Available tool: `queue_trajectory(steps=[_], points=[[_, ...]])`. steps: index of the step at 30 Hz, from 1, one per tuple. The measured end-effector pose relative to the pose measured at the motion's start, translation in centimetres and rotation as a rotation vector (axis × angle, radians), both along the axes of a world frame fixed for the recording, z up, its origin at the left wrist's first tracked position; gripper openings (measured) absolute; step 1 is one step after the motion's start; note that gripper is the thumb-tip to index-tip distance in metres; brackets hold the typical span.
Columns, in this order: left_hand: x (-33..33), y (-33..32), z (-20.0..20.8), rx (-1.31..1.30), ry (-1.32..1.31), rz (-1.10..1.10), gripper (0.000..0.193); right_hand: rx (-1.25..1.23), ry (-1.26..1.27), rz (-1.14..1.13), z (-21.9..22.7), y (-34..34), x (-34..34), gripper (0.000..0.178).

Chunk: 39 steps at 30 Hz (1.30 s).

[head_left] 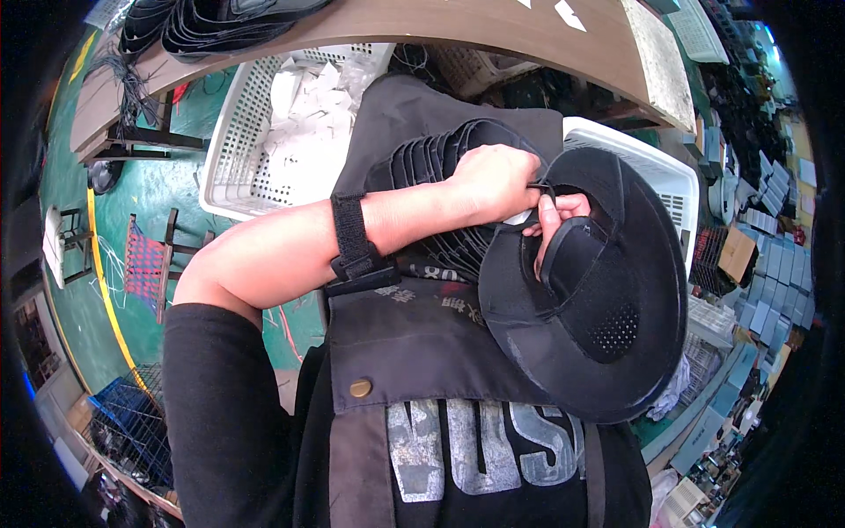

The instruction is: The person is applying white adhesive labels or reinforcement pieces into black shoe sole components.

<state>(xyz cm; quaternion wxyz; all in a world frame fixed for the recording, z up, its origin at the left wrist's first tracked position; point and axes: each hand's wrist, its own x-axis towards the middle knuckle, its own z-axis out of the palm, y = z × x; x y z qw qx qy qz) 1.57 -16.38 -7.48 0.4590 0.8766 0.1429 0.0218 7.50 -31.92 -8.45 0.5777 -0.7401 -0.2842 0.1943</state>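
A black, wide-brimmed, hat-like piece with a dotted patch is tilted over the right side of my lap. My right hand reaches through its opening, thumb and fingers closed on its inner edge. Just beside it, my left hand is closed in a pinch, with a thin dark strip at its fingertips. A bit of white shows below the left fingers, too small to name. Behind and under my left hand, several black curved bands stand nested on the dark apron over my lap.
A white basket holding white paper-like scraps stands ahead on the left; another white basket is at the right. A brown table curves across the far side, with black coiled bands on it. A small stool stands farther left.
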Motion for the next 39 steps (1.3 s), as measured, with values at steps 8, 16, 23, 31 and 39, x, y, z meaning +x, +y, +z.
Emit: queue_trajectory(steps=[8, 16, 23, 31, 39], points=[[-0.3, 0.5, 0.5, 0.024, 0.104, -0.102, 0.04, -0.054, 0.057, 0.017, 0.2, 0.3, -0.3, 0.012], [-0.3, 3.1, 1.6, -0.163, 0.248, -0.276, 0.045, 0.127, 0.142, 0.087, -0.5, 0.2, 1.6, 0.014], [-0.3, 0.6, 0.9, -0.065, 0.26, -0.088, 0.039, 0.008, 0.027, 0.077, -0.8, 0.2, 1.5, 0.013], [-0.2, 0.0, 0.5, -0.072, 0.173, -0.02, 0.036, 0.133, 0.118, 0.067, -0.6, 0.5, 2.1, 0.017], [-0.8, 2.6, 2.2, -0.363, 0.23, -0.203, 0.03, 0.057, 0.14, 0.041, 0.1, 0.7, 2.5, 0.015]])
